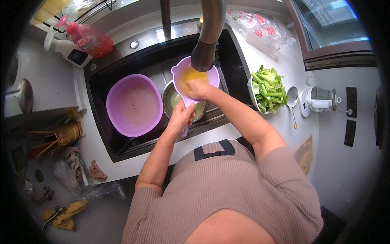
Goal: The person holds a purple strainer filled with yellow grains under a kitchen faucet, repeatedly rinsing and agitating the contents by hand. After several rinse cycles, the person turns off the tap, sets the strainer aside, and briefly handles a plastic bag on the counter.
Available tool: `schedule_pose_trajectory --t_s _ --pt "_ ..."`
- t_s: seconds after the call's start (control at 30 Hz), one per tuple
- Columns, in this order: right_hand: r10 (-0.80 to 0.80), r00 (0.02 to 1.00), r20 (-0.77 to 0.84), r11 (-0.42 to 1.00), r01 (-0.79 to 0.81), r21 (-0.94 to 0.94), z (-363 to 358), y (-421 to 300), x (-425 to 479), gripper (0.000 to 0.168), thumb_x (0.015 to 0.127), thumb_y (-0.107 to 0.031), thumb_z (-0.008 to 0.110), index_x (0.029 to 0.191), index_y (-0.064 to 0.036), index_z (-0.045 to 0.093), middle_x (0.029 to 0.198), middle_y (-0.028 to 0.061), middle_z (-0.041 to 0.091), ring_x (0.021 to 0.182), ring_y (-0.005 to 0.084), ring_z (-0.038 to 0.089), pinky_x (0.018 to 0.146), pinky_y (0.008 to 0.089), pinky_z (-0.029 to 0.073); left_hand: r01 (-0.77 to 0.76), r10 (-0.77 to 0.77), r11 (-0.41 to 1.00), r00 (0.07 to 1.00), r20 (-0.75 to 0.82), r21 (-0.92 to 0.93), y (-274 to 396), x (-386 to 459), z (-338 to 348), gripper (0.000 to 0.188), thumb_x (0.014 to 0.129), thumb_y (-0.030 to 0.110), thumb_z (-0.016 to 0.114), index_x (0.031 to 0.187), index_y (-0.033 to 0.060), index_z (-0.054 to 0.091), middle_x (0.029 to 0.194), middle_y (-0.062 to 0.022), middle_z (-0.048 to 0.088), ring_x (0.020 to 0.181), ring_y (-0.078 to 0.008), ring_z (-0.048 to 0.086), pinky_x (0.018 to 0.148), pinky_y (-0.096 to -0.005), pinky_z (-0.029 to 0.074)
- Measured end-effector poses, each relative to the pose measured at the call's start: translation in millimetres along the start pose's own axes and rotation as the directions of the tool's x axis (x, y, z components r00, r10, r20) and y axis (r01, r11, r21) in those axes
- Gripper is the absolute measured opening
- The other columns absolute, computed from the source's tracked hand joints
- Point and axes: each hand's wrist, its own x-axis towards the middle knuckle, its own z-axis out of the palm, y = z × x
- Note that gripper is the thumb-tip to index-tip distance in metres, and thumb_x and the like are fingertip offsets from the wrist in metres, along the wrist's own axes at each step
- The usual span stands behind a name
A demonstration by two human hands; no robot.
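My left hand (182, 116) grips the handle of a light purple plastic ladle-like bowl (214, 76) with a pouring lip. Inside that bowl, my right hand (198, 88) has its fingers down in something yellow (192, 75); the fingertips are hidden, so whether they hold anything does not show. Beneath the bowl, a round metal basin (199, 112) with pale greenish liquid stands in the black sink (122, 152). To its left is a larger purple plastic basin (110, 105) of cloudy water. The faucet (204, 52) hangs just over the held bowl.
Right of the sink, a white basket (251, 91) holds cut green vegetables (269, 88), beside a metal ladle (292, 96) and a glass electric kettle (320, 99). Plastic bags (259, 30) lie behind. A pink soap bottle (91, 39) and a spray bottle (71, 53) stand at the back left.
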Motion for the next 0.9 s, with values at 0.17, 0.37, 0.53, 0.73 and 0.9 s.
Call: schedule_pose_trajectory --t_s 0.17,0.37,0.53,0.73,0.9 --pt "0.025 1.0 -0.003 0.951 -0.023 0.307 1 -9 -7 0.03 0.07 -0.01 0.055 0.099 -0.001 0.06 0.094 0.0208 0.061 0.088 0.0327 0.06 0.08 0.0379 0.046 0.077 -0.079 0.995 0.996 0.029 0.057 -6 -4 2 0.019 0.085 0.02 0.052 0.09 0.004 0.044 0.06 -0.0006 0.048 0.043 -0.0081 0.042 0.038 -0.0223 0.034" --pt "-0.215 0.968 -0.133 0.969 0.229 0.099 -20 -2 -18 0.025 0.069 -0.003 0.053 0.093 -0.005 0.061 0.091 0.0175 0.062 0.089 0.0304 0.06 0.077 0.0382 0.047 0.102 -0.106 0.993 0.993 0.055 0.067 -6 -16 3 0.019 0.085 0.02 0.05 0.092 0.0031 0.044 0.06 -0.0004 0.048 0.045 -0.007 0.043 0.04 -0.0217 0.035" --pt "-0.025 0.98 -0.198 0.984 -0.011 -0.179 -26 9 -17 0.025 0.077 -0.009 0.05 0.101 -0.003 0.053 0.096 0.0191 0.057 0.089 0.0358 0.058 0.077 0.0437 0.046 0.08 -0.081 0.995 0.997 0.006 0.059 -2 -20 6 0.024 0.084 0.021 0.05 0.09 -0.0011 0.043 0.059 -0.0028 0.049 0.043 -0.0095 0.043 0.038 -0.0239 0.036" --pt "0.01 0.956 -0.295 1.0 -0.009 0.002 -3 2 -22 0.036 0.074 -0.012 0.055 0.107 -0.001 0.049 0.098 0.0231 0.056 0.091 0.0383 0.055 0.08 0.0428 0.044 0.048 -0.05 0.995 0.998 0.031 0.085 10 -22 9 0.022 0.085 0.022 0.051 0.085 0.0024 0.042 0.061 -0.0015 0.049 0.046 -0.0068 0.043 0.04 -0.0209 0.036" --pt "-0.061 0.977 -0.206 0.987 0.089 0.132 16 2 -13 0.033 0.071 -0.009 0.056 0.103 -0.002 0.056 0.095 0.0233 0.059 0.09 0.0384 0.056 0.08 0.041 0.045 0.05 -0.048 0.99 0.999 -0.019 0.129 13 -19 11 0.021 0.086 0.022 0.051 0.084 0.0032 0.043 0.061 -0.0013 0.049 0.044 -0.0067 0.042 0.04 -0.0204 0.034"
